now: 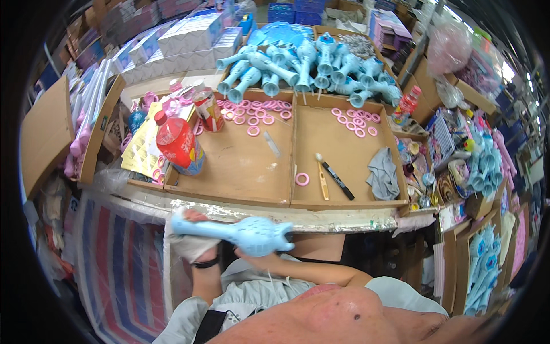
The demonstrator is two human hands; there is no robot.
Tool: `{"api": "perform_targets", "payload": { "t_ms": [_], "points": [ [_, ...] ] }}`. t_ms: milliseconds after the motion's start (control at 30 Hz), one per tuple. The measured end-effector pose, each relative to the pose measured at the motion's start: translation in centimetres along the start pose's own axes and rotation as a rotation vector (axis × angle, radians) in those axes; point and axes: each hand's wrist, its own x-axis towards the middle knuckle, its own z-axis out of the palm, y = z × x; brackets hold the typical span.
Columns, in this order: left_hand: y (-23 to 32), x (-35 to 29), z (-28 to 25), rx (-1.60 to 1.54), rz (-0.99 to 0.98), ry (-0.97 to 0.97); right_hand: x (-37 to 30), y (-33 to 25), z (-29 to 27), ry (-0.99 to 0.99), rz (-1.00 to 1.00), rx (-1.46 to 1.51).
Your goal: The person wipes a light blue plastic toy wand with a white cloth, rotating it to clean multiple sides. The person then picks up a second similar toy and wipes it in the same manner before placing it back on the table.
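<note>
A light blue plastic toy piece point(252, 235), with a long tubular handle and a bulbous, pointed-crown end, lies nearly level above my lap, just before the table edge. My left hand point(196, 239), in a white glove with bare fingertips and a dark band at the wrist, is closed round the narrow handle. Under the bulbous end is my right hand point(260, 261), supporting it; most of its fingers are hidden behind the piece. Nearest on the table are two shallow cardboard trays point(240, 193) side by side, holding pink rings point(302, 179).
A red-labelled bottle point(179, 143) and a red can point(208, 109) stand at left. A brush point(323, 182), a black marker point(338, 180) and a grey cloth point(384, 175) lie in the right tray. Many similar blue pieces point(306, 60) are piled behind; white boxes point(189, 35) are stacked back left.
</note>
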Motion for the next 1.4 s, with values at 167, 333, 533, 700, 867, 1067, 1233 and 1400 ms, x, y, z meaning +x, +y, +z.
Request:
{"api": "perform_targets", "payload": {
  "t_ms": [167,333,533,700,867,1067,1233,1400],
  "points": [
    [-10.1,-0.7,2.1,0.141,-0.388,0.072,-0.2,-2.2,-3.7,0.483,-0.291,0.225],
    [-10.4,-0.6,2.9,0.264,-0.631,0.082,0.3,-5.5,-7.6,0.819,-0.444,0.661],
    [-7.1,-0.4,0.3,0.092,-0.570,0.279,-0.9,-7.9,-12.3,0.836,-0.251,0.692],
    [-6.9,-0.7,-0.3,0.136,-0.410,0.079,-1.4,-7.4,-8.7,0.327,0.273,0.263],
    [-6.2,0.2,0.4,0.562,-0.289,-0.007,-1.0,-6.1,-6.1,0.030,0.376,-0.109],
    [-4.8,1.1,3.2,1.726,0.081,-0.125,-1.3,-6.3,-6.9,0.135,0.384,-0.102],
    [-5.4,0.8,6.6,2.399,0.464,-0.253,-1.3,-6.2,-6.3,-0.087,0.296,-0.443],
    [-5.4,-0.3,7.1,2.204,0.385,-0.310,-1.0,-6.2,-5.8,-0.119,0.353,-0.413]
  ]
}}
